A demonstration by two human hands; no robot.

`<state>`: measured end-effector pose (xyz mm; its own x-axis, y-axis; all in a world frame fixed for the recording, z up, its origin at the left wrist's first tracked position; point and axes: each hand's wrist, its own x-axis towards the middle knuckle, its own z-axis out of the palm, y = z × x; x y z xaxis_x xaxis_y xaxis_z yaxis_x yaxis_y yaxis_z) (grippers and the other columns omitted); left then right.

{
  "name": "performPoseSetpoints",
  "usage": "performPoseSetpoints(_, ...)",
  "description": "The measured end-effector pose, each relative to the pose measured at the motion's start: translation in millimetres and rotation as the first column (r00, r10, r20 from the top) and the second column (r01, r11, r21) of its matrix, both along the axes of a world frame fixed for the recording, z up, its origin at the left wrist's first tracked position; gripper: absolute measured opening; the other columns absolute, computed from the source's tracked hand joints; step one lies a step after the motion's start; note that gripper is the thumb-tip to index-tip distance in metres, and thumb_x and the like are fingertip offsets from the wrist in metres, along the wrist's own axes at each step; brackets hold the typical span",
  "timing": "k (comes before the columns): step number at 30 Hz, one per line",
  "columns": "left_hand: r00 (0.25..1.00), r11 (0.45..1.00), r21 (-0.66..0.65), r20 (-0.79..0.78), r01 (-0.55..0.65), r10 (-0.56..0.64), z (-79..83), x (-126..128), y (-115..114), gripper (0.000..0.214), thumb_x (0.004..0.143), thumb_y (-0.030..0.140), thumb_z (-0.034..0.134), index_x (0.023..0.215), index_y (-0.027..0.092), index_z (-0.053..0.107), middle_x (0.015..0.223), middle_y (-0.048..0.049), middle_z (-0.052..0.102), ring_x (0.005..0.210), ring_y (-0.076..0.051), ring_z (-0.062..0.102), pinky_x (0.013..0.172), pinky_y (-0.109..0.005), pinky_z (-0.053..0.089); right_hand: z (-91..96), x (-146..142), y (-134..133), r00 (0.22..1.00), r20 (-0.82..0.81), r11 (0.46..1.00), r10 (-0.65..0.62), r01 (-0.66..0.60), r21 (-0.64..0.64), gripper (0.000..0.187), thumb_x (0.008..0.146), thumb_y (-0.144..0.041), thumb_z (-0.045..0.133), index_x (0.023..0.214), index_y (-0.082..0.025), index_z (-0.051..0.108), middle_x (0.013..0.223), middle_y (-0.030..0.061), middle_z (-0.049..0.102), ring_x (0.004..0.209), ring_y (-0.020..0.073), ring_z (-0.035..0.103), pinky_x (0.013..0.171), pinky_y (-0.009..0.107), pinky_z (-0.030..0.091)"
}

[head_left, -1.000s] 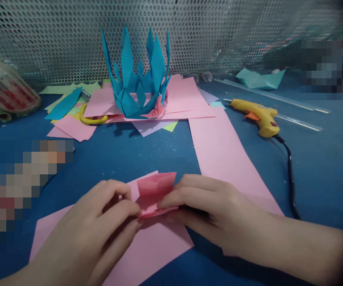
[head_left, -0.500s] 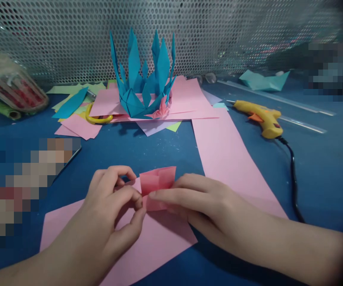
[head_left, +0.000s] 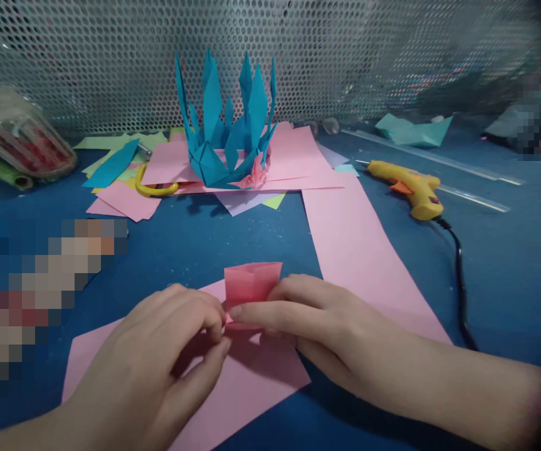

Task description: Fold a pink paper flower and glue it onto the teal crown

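A small folded piece of pink paper (head_left: 250, 285) stands partly upright between my two hands, with a crease near its lower part. My right hand (head_left: 320, 319) is closed on its right side, the index finger lying along the fold. From the left, my left hand (head_left: 176, 338) pinches the paper's lower left corner, fingers curled towards the thumb. Beneath them lies a light pink sheet (head_left: 256, 388). Behind, a blue folded-paper crown (head_left: 214, 166) with tall points and a small pink paper piece (head_left: 255, 176) at its front sits on pink paper.
To the right lie a yellow glue gun (head_left: 411, 188) with a black cord and clear glue sticks (head_left: 474, 199). A yellow-handled tool (head_left: 157, 189) and paper scraps (head_left: 126, 199) are at the left. A clear jar (head_left: 30, 138) stands far left, before a perforated metal screen (head_left: 110, 69).
My left hand's raised fingers have come down and closed in on the paper's lower left corner. The upright flap stands slightly further right. My right hand has barely moved.
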<state>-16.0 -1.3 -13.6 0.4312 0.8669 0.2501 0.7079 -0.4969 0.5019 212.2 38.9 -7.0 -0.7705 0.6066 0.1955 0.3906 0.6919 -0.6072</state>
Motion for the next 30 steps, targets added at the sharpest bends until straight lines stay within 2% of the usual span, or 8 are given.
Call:
performPoseSetpoints(4, 1.0, 0.999, -0.032, 0.012, 0.028, -0.028, 0.6, 0.3, -0.6, 0.014, 0.091, 0.015, 0.049, 0.084, 0.025, 0.054, 0.081, 0.0072, 0.064, 0.074, -0.011, 0.057, 0.069, -0.025, 0.042, 0.9, -0.9, 2.0, 0.999, -0.048, 1.0, 0.01, -0.01, 0.0, 0.037, 0.092, -0.004, 0.039, 0.112, -0.018, 0.066, 0.087, 0.0066, 0.064, 0.078, 0.0159, 0.058, 0.069, 0.026, 0.05)
performPoseSetpoints(9, 0.997, 0.998, 0.026, 0.048, 0.06, -0.062, 0.7, 1.0, 1.3, 0.013, 0.091, 0.015, 0.054, 0.089, 0.027, 0.06, 0.087, 0.01, 0.068, 0.079, -0.01, 0.059, 0.073, -0.025, 0.04, 0.6, -0.2, 2.0, 0.997, -0.071, 1.0, 0.02, -0.019, 0.02, 0.033, 0.092, -0.003, 0.039, 0.103, -0.017, 0.067, 0.083, 0.0061, 0.062, 0.073, 0.0143, 0.057, 0.064, 0.023, 0.049)
performPoseSetpoints(15, 0.991, 0.983, 0.134, -0.055, 0.125, -0.118, -3.9, -3.2, 0.3, 0.019, 0.095, 0.015, 0.05, 0.108, 0.023, 0.063, 0.1, 0.0052, 0.069, 0.088, -0.013, 0.055, 0.082, -0.029, 0.038, -3.0, 2.8, 1.3, 0.999, -0.043, 1.0, 0.01, -0.01, -0.011, 0.04, 0.094, -0.006, 0.037, 0.119, -0.018, 0.065, 0.095, 0.0093, 0.065, 0.089, 0.017, 0.062, 0.078, 0.028, 0.054)
performPoseSetpoints(18, 0.966, 0.933, 0.269, -0.166, 0.24, -0.2, -3.7, -4.8, 1.1, 0.024, 0.097, 0.011, 0.046, 0.113, 0.016, 0.062, 0.099, 0.0007, 0.07, 0.089, -0.016, 0.053, 0.083, -0.033, 0.037, -5.2, 4.2, 0.9, 0.999, -0.054, 0.999, -0.002, 0.0, -0.035, 0.039, 0.095, -0.007, 0.039, 0.122, -0.018, 0.065, 0.1, 0.0095, 0.066, 0.093, 0.0172, 0.063, 0.083, 0.028, 0.055)
performPoseSetpoints(20, 0.954, 0.91, 0.317, -0.223, 0.267, -0.202, -2.9, -4.4, 2.1, 0.025, 0.098, 0.01, 0.043, 0.112, 0.013, 0.064, 0.098, -0.002, 0.07, 0.09, -0.018, 0.052, 0.082, -0.035, 0.037, -5.1, 5.0, 0.4, 0.998, -0.06, 0.999, -0.009, 0.007, -0.037, 0.037, 0.095, -0.008, 0.041, 0.121, -0.017, 0.066, 0.1, 0.0095, 0.066, 0.093, 0.0171, 0.064, 0.083, 0.028, 0.055)
performPoseSetpoints(27, 0.936, 0.877, 0.375, -0.293, 0.301, -0.195, -2.4, -1.5, 3.2, 0.03, 0.099, 0.009, 0.039, 0.106, 0.008, 0.068, 0.095, -0.0068, 0.069, 0.091, -0.021, 0.051, 0.084, -0.036, 0.038, -2.2, 3.9, 0.2, 0.999, -0.024, 0.999, -0.036, 0.036, 0.005, 0.034, 0.098, -0.013, 0.041, 0.12, -0.015, 0.067, 0.095, 0.0092, 0.067, 0.086, 0.0171, 0.064, 0.077, 0.027, 0.057)
performPoseSetpoints(30, 0.934, 0.888, 0.357, -0.309, 0.289, -0.18, -4.0, -2.1, 3.2, 0.03, 0.099, 0.01, 0.039, 0.109, 0.008, 0.067, 0.096, -0.0076, 0.068, 0.093, -0.022, 0.051, 0.087, -0.037, 0.038, -2.2, 2.0, 0.8, 0.999, -0.007, 0.999, -0.04, 0.04, 0.017, 0.034, 0.098, -0.012, 0.041, 0.12, -0.014, 0.067, 0.093, 0.009, 0.067, 0.083, 0.0171, 0.064, 0.074, 0.027, 0.057)
